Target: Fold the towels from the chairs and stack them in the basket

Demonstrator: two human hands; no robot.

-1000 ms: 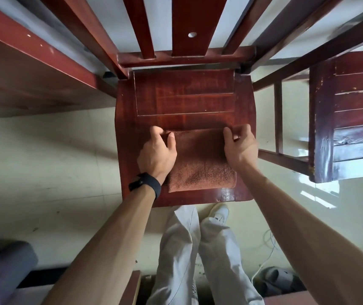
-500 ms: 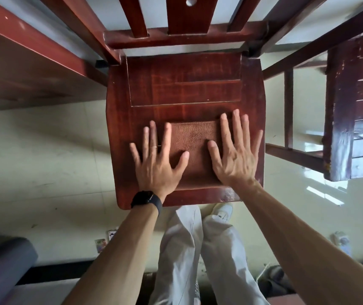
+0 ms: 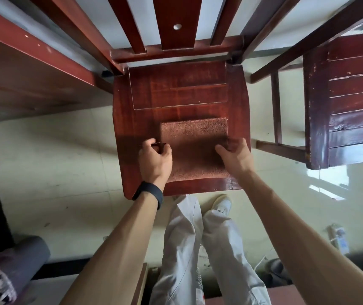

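The folded towel [image 3: 195, 146] lies at the front of the chair seat [image 3: 176, 93], with the left hand [image 3: 155, 160] and the right hand [image 3: 236, 156] each pinching a side edge with curled fingers, so if they catch only the top layer, the fold may open during lifting.

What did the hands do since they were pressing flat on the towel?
Both hands drew back toward the person. The left hand and right hand no longer press flat: their fingers now curl round the towel's side edges. The towel stays folded on the chair.
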